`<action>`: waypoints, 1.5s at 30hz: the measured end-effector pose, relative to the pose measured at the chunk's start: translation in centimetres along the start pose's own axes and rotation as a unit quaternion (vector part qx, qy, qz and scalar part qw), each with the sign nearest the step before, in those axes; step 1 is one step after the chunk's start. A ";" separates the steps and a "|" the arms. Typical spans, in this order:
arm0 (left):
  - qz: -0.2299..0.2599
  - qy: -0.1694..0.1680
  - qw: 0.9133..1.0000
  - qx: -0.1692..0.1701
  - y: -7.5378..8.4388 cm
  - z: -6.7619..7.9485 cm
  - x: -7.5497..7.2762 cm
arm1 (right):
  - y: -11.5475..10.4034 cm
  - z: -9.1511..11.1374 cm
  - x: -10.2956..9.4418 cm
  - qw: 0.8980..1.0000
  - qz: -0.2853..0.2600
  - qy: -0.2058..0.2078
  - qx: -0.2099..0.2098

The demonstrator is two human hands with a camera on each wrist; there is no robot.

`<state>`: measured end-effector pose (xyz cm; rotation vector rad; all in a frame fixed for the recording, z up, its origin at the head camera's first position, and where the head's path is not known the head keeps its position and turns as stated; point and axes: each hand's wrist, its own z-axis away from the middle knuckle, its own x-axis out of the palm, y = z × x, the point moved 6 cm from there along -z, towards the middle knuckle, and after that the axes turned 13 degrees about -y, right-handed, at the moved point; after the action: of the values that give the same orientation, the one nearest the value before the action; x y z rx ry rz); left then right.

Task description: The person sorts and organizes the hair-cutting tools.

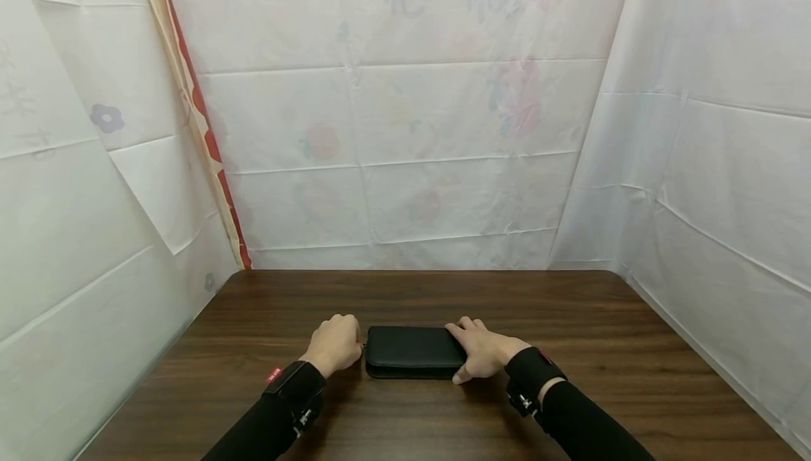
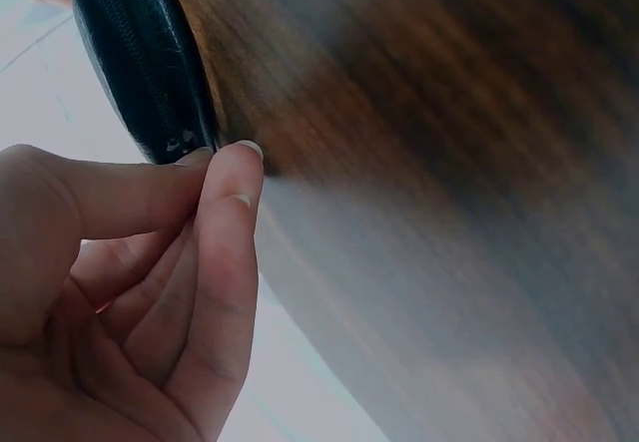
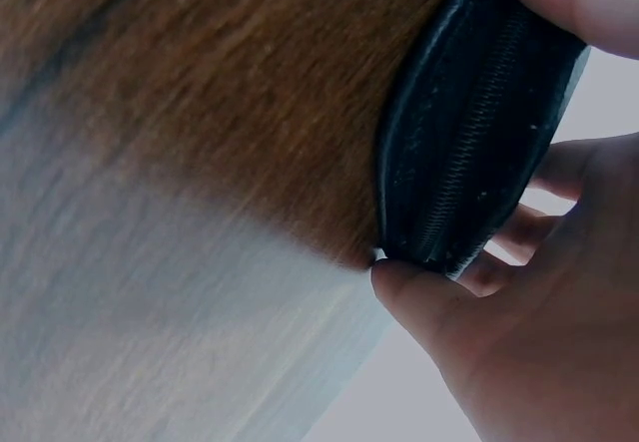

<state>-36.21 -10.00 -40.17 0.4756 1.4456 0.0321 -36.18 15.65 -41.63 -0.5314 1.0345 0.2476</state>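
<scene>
A black zip-around wallet (image 1: 415, 350) lies flat on the brown wooden table, its long side running left to right. At its left end my left hand (image 1: 334, 343) pinches the zipper pull between thumb and index finger; the pull itself is mostly hidden by the fingertips. In the left wrist view the zipper track runs along the wallet's edge (image 2: 140, 63) up to that pinch. My right hand (image 1: 483, 350) grips the right end, thumb on the near side and fingers on the far side. The right wrist view shows the zipper (image 3: 474, 128) closed along that end.
The wooden table (image 1: 405, 299) stretches out around the wallet, with rounded far corners. White creased sheets (image 1: 405, 130) with faint prints hang behind it and on both sides. A red-and-cream border strip (image 1: 209, 137) runs down the back left corner.
</scene>
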 end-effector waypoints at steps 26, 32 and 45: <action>-0.016 0.011 1.000 -0.020 -0.2 -0.6 -0.1 | -0.1 0.2 0.0 1.000 -0.010 -0.001 0.003; -0.014 0.011 1.000 -0.026 -0.1 -0.7 -0.1 | -0.1 0.1 -0.1 1.000 -0.010 0.001 0.000; -0.007 0.015 1.000 -0.021 -0.3 -1.1 0.0 | 0.0 0.1 0.0 1.000 -0.006 0.009 -0.003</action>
<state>-37.37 -9.95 -40.31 0.4320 1.4742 0.0587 -36.06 15.67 -41.59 -0.5457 1.0470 0.2350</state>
